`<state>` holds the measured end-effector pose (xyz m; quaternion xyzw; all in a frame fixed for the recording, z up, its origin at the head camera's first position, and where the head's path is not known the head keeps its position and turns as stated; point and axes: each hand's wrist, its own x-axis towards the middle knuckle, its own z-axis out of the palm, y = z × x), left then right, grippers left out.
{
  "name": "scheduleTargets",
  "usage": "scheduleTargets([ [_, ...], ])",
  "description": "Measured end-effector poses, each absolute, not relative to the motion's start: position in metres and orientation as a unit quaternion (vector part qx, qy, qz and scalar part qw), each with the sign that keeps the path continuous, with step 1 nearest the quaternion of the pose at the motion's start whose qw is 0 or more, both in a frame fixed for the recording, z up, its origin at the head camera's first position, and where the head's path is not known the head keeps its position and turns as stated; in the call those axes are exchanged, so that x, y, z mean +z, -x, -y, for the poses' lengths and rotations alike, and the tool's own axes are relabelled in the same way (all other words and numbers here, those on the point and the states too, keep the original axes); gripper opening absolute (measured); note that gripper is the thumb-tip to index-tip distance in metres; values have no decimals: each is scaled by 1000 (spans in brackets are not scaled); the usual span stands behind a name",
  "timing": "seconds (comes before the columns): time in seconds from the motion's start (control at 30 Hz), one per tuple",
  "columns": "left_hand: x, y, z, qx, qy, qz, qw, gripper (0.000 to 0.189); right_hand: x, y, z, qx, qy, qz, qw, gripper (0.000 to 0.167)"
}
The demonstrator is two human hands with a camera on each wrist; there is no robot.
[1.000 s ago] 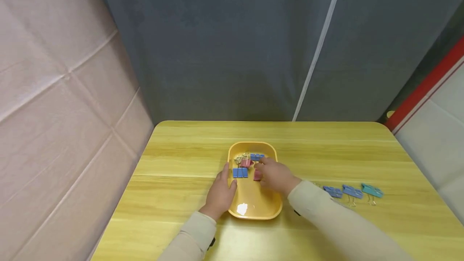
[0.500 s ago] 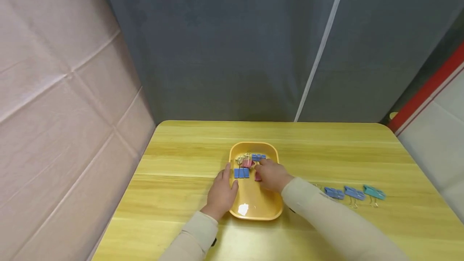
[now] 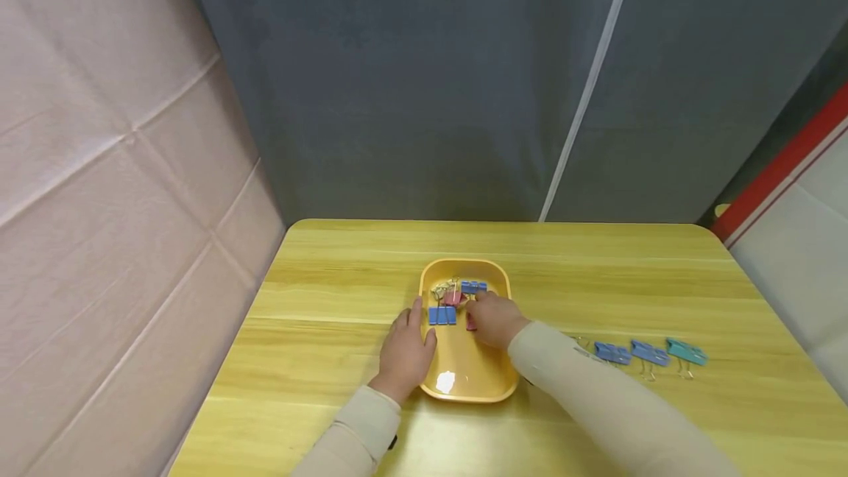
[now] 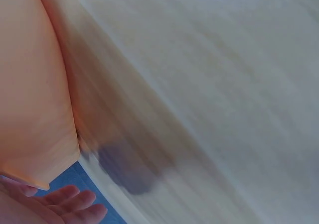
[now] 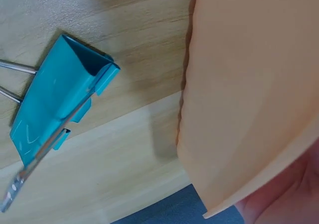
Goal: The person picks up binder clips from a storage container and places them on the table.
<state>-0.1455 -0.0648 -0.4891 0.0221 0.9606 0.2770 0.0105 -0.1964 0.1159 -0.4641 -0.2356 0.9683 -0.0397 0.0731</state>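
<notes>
A yellow-orange tray (image 3: 464, 381) lies on the table between my hands, with several binder clips towards its far end. My left hand (image 3: 404, 352) rests against the tray's left rim, fingers extended and thumb over the inside. My right hand (image 3: 495, 319) reaches into the tray from the right, its curled fingers at a red binder clip (image 3: 471, 323) that they partly cover. Beside these fingers lie a blue binder clip (image 3: 473, 287), another red binder clip (image 3: 453, 298) and a second blue binder clip (image 3: 442, 316). The right fingertips are hidden in the right wrist view.
To the tray's right, a row on the table holds two blue binder clips (image 3: 650, 352) and a teal binder clip (image 3: 686, 351), with more partly behind the right sleeve (image 3: 563, 359). Close to the tray wall lies a teal binder clip (image 5: 55, 94) in the right wrist view.
The right hand and sleeve have shifted slightly left over the red binder clip, covering more of it. The left hand stays at the tray rim.
</notes>
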Motion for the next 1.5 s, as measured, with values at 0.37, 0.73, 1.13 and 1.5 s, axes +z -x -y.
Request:
scheduleTargets([
  [0.37, -488, 146, 63, 261, -24, -965, 2, 62, -465, 197, -117, -48, 228, -969, 79, 15],
  [0.73, -488, 146, 63, 252, -20, -968, 5, 62, -463, 194, -115, -57, 225, -968, 94, 26],
  [1.13, -490, 146, 62, 249, -16, -968, 11, 62, -460, 190, -117, -79, 227, -967, 90, 27],
  [1.5, -492, 146, 63, 253, -13, -967, 19, 63, -446, 182, -124, -106, 255, -960, 43, 28],
])
